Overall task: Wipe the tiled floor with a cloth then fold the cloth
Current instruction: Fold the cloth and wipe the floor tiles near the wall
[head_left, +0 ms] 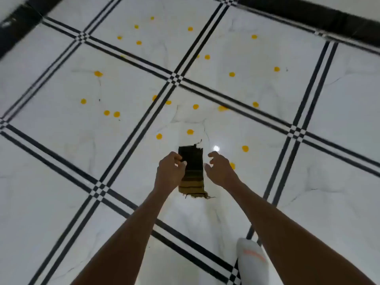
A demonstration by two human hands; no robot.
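Observation:
A small folded cloth point(193, 173), dark at the far end and mustard-striped with a frayed fringe at the near end, lies on the white tiled floor point(236, 202). My left hand point(170, 173) is at its left edge, fingers curled onto the cloth's upper left part. My right hand point(220, 169) hovers just right of the cloth with fingers spread and curved, holding nothing. Several yellow spots, such as one point(190, 132) just beyond the cloth, dot the tiles ahead and to both sides.
Black double-line borders point(174, 79) cross the floor between tiles. A dark skirting strip point(308, 15) runs along the far wall. A foot in a white sock point(251, 262) stands at the bottom right. A bright light reflection point(216, 148) shines near my right hand.

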